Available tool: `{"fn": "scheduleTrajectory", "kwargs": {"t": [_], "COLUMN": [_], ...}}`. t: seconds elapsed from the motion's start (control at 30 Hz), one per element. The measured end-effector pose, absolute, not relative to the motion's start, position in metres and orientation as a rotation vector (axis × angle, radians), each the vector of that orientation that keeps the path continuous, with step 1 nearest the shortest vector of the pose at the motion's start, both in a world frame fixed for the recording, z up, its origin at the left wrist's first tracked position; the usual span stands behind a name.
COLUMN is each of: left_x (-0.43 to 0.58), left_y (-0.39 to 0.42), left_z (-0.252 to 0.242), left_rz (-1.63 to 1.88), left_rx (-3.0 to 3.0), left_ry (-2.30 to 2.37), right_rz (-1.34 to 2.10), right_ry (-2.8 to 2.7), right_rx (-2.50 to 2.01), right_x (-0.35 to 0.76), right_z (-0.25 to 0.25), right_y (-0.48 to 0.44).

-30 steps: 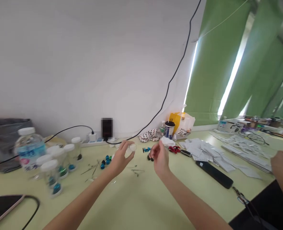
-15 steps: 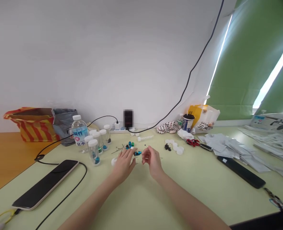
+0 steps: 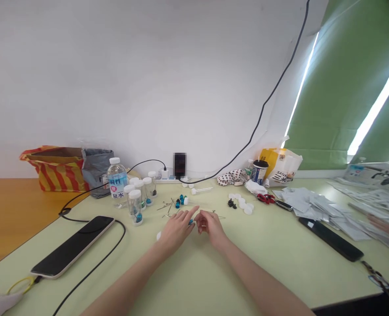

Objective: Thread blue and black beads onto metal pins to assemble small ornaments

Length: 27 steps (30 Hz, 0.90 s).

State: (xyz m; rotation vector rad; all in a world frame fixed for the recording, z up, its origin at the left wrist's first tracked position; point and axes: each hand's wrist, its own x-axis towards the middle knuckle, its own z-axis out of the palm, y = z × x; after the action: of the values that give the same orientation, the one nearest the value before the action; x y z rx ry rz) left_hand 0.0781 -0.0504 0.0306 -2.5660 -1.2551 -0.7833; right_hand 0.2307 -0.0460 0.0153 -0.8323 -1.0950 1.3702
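Observation:
My left hand [image 3: 176, 230] is low over the table, forefinger stretched out. Between its thumb and fingers shows a small shiny blue piece [image 3: 191, 222], mostly covered. Close beside it, my right hand [image 3: 210, 228] has its fingers curled into a pinch near the blue piece; what they hold, if anything, is too small to make out. Beyond the hands lie loose blue pieces [image 3: 178, 203] and thin metal rods [image 3: 170, 206]. Next to my left wrist is a white cap [image 3: 158, 235], partly hidden. A thin metal piece [image 3: 220, 216] lies behind my right hand.
Clear tubes with white caps [image 3: 135, 206] stand at left by a water bottle [image 3: 117, 186]. A phone [image 3: 74, 245] and black cable lie nearer. To the right are black pieces [image 3: 231, 203], white discs [image 3: 243, 204], red-handled pliers [image 3: 266, 199], paper sheets [image 3: 308, 206] and another person's hand [image 3: 387, 228].
Both hands have come nearer to each other, and my left hand now covers more of the blue piece. The view has shifted slightly. Another person's hand has appeared at the right edge.

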Motion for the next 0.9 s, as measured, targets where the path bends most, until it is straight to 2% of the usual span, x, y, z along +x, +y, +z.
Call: {"fn": "scheduleTrajectory", "kwargs": {"t": [0.53, 0.9], "left_x": [0.075, 0.049], "left_y": [-0.046, -0.029], "left_z": [0.028, 0.036], "left_rz": [-0.969, -1.481], "left_rx": [-2.610, -2.340], "left_ry": [-1.286, -1.542], "right_rz": [1.181, 0.570], "right_ry": [-1.219, -1.591], "right_rx": [-0.955, -1.263], "right_x": [0.232, 0.257], "right_z": [0.013, 0.006], "right_y": [-0.042, -0.029]}}
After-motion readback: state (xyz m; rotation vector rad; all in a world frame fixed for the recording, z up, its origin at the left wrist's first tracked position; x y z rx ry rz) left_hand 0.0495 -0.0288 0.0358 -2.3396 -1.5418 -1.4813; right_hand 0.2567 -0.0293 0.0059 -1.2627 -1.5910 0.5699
